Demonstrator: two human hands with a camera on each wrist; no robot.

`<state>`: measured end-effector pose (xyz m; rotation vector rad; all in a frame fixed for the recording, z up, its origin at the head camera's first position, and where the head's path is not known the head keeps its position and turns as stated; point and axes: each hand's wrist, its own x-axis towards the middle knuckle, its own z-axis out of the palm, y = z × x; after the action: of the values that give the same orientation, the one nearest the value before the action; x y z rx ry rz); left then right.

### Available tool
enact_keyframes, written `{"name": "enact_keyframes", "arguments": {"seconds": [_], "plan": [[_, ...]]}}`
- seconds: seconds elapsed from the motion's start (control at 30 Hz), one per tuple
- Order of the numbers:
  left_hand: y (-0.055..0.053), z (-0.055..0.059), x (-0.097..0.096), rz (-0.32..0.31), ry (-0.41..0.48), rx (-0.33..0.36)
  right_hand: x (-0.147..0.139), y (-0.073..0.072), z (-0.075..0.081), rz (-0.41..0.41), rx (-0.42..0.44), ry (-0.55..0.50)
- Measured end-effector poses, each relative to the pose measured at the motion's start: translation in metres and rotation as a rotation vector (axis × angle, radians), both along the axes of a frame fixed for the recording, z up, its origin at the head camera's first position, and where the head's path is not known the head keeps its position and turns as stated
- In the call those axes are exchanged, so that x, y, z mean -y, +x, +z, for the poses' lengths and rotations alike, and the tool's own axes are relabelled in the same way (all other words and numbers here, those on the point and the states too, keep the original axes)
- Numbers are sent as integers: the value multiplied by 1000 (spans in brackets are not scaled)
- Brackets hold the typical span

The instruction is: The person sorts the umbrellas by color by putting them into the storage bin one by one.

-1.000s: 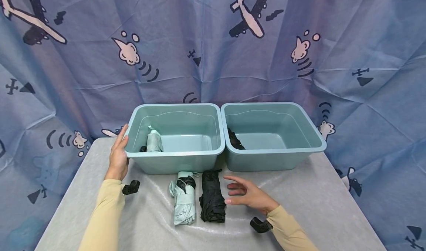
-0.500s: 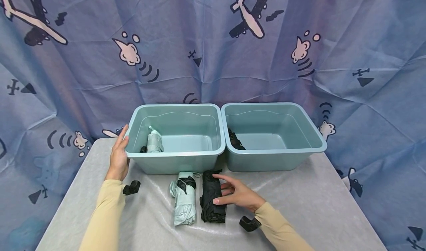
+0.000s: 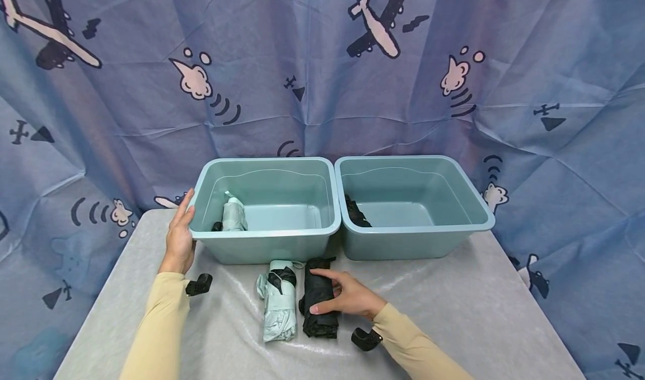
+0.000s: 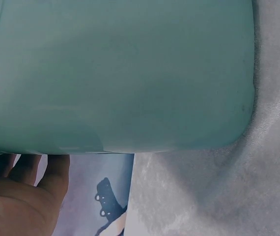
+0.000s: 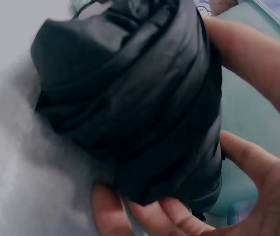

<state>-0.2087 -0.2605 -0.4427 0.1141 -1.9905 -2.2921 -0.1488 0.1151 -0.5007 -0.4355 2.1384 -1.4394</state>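
Observation:
My right hand grips a black folded umbrella lying lengthwise on the table, thumb on the near side and fingers round the far part. In the right wrist view its dark crumpled fabric fills the space between thumb and fingers. Just left of it lies a light green folded umbrella with a black patch near its top. My left hand rests with straight fingers against the left end of the left green bin; the left wrist view shows the fingers at the bin's edge.
A matching green bin stands right beside the left one. Inside the left bin lies a light green umbrella, and a black crumpled bundle sits in the right bin. A patterned blue curtain hangs behind the grey-covered table.
My right hand has moved left onto the black umbrella and closed round it, and the umbrella has shifted slightly left. My left hand stays at the bin.

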Motion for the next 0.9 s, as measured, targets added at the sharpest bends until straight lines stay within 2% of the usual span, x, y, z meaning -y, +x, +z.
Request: {"name": "enact_keyframes", "arguments": {"seconds": [0.27, 0.43, 0.63, 0.77, 0.9], "plan": [[0, 1, 1, 4, 3, 1, 16, -2, 6, 27, -25, 99], [0, 1, 0, -2, 1, 2, 21, -2, 6, -3, -13, 109], [-1, 0, 0, -8, 3, -2, 15, 0, -1, -65, 67, -37], [-1, -1, 0, -2, -1, -5, 8, 3, -1, -60, 134, -153], [-1, -2, 1, 7, 8, -18, 1, 9, 6, -44, 202, -257]]}}
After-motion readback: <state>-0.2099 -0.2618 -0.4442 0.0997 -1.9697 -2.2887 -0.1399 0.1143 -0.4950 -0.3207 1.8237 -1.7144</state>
